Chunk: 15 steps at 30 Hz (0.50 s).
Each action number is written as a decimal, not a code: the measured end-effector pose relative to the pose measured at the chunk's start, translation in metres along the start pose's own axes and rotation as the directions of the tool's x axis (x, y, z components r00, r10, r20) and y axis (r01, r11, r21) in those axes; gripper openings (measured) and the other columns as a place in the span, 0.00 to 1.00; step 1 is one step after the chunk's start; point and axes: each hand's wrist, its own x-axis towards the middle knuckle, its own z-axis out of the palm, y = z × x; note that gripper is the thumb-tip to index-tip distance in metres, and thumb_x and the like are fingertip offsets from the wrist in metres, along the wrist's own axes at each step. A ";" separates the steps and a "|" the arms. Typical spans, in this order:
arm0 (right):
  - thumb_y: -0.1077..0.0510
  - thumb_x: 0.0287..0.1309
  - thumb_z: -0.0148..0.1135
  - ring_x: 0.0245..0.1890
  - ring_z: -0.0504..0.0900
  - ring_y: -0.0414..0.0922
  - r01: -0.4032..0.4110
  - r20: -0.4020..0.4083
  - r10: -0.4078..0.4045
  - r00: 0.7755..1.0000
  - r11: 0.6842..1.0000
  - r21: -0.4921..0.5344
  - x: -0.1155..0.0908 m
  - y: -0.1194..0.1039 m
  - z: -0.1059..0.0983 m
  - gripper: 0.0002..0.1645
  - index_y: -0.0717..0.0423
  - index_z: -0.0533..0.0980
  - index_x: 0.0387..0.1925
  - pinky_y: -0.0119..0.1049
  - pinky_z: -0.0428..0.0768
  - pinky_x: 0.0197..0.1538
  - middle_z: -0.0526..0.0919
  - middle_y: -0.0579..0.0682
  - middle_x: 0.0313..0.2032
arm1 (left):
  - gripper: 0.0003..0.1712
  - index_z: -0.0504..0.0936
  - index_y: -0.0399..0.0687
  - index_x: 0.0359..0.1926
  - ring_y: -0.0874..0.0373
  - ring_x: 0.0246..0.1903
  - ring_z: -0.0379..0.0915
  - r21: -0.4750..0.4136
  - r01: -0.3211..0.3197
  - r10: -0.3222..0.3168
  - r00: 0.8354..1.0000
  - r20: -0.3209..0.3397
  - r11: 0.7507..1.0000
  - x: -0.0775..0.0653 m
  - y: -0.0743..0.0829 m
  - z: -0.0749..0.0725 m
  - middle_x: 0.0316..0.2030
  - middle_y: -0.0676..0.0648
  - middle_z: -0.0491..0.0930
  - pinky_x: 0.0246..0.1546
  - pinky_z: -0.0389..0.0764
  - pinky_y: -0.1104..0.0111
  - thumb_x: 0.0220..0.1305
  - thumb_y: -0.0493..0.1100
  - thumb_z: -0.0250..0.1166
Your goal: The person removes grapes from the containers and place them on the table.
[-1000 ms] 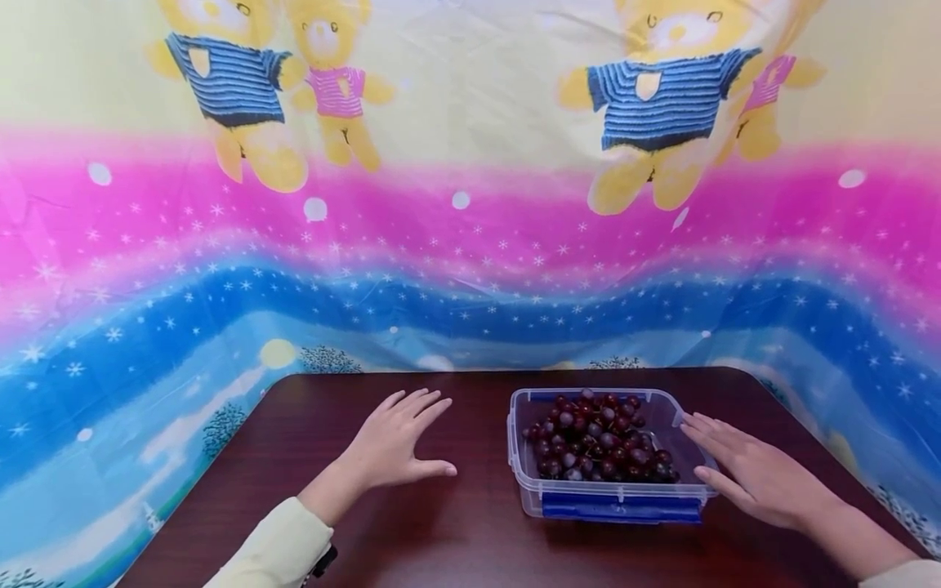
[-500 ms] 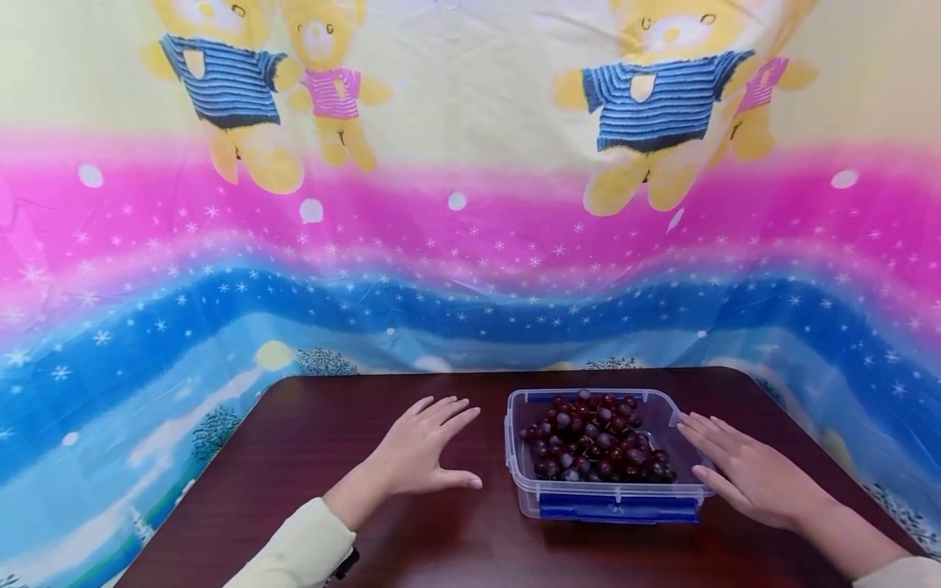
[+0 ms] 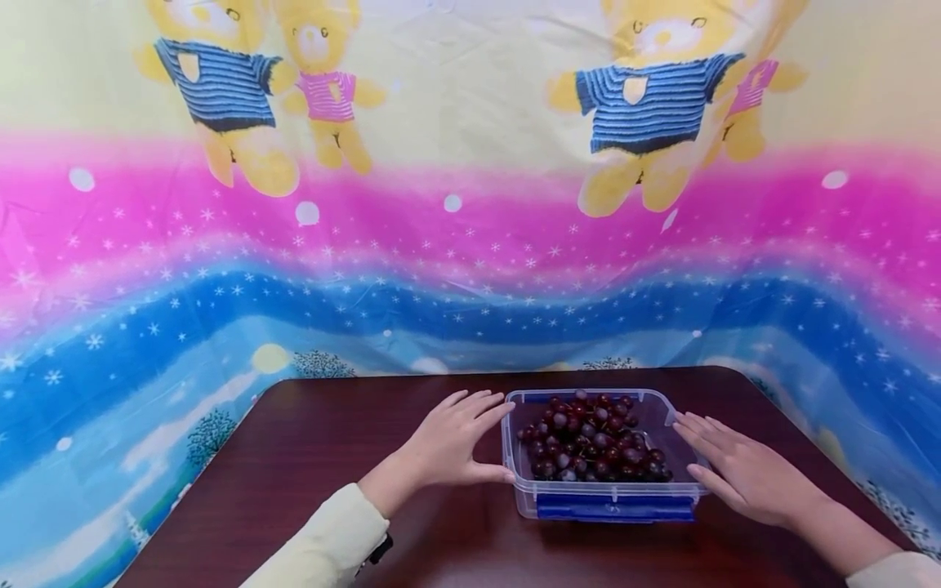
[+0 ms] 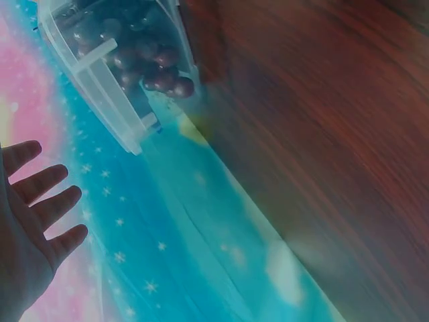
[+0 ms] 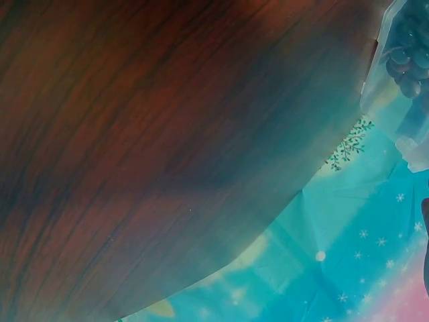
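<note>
A clear plastic container (image 3: 616,490) with blue side clips stands on the table, heaped with dark red grapes (image 3: 588,445). My left hand (image 3: 454,445) is at its left side, fingers extended and thumb apart, the tips by the rim. In the left wrist view the spread fingers (image 4: 57,204) show apart from the container (image 4: 110,94). On the opposite side my right hand (image 3: 753,474) has straight fingers along the right wall; whether they touch it I cannot tell. Only a sliver of that hand shows in the right wrist view, near the container's corner (image 5: 415,157).
The dark brown wooden table (image 3: 323,449) has rounded far corners. A printed cloth (image 3: 456,245) with bears and snowflakes hangs behind it and along both sides. No lid is in view.
My left hand has moved right across the table, up to the container's left side. The right hand stays beside the right wall. The whole head view has shifted slightly.
</note>
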 end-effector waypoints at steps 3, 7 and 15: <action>0.52 0.61 0.63 0.72 0.37 0.30 -0.001 0.003 0.001 1.000 1.000 -0.002 0.001 0.000 0.000 0.35 0.62 0.68 0.66 0.24 0.38 0.69 0.70 0.62 0.63 | 0.53 0.66 0.51 0.71 0.52 0.67 0.61 -0.011 -0.013 0.013 1.000 0.011 1.000 0.008 0.003 0.001 0.66 0.46 0.68 0.66 0.60 0.55 0.52 0.77 0.60; 0.52 0.60 0.64 0.72 0.36 0.30 0.003 0.002 -0.003 1.000 1.000 -0.006 0.001 0.001 -0.001 0.35 0.63 0.68 0.66 0.24 0.37 0.69 0.70 0.62 0.63 | 0.52 0.66 0.52 0.71 0.53 0.67 0.60 -0.024 -0.015 0.015 1.000 0.022 1.000 0.018 0.008 0.002 0.67 0.47 0.67 0.66 0.60 0.56 0.53 0.76 0.60; 0.52 0.60 0.64 0.71 0.35 0.30 0.011 0.001 -0.011 1.000 1.000 -0.011 0.002 -0.002 -0.003 0.34 0.64 0.69 0.64 0.24 0.37 0.69 0.72 0.64 0.61 | 0.50 0.65 0.52 0.71 0.55 0.66 0.61 -0.063 -0.008 0.011 0.999 0.049 0.998 0.037 0.015 0.009 0.67 0.48 0.66 0.66 0.61 0.57 0.56 0.76 0.57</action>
